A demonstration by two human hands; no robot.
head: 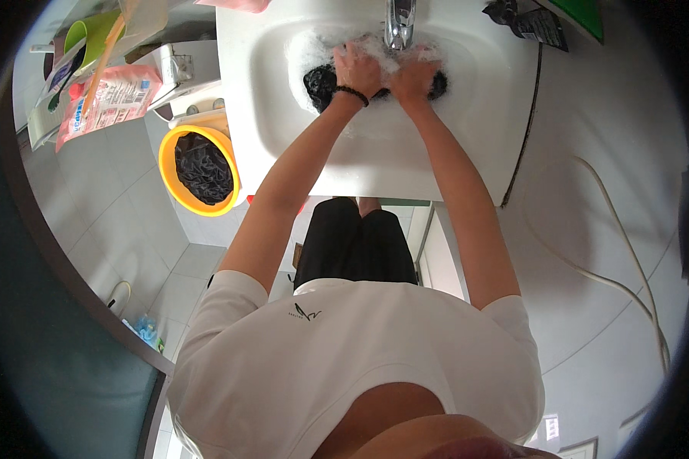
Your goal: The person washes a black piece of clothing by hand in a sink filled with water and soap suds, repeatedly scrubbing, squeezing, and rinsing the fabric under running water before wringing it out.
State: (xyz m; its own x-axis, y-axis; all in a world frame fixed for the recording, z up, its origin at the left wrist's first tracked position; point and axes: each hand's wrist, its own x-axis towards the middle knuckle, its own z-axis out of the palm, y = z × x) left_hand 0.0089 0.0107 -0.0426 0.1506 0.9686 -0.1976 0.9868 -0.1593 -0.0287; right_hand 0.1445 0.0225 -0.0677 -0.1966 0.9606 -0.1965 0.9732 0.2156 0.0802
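In the white washbasin (344,178), both of my hands press on a wet black cloth (320,86) among soap suds. My left hand (357,72), with a dark beaded bracelet at the wrist, lies on the cloth's left part. To the right, my right hand (414,77) rests near the cloth's other end, partly under foam. Suds hide the fingertips of both hands, so their grip cannot be made out. The chrome faucet (400,26) stands above and between the hands.
A yellow-rimmed bin (166,172) with a black liner stands left of the basin. Beyond it are a pink refill pouch (112,103) and a green cup (95,34). A black packet (537,26) lies at the basin's back right corner. A pale hose (620,224) hangs at the right.
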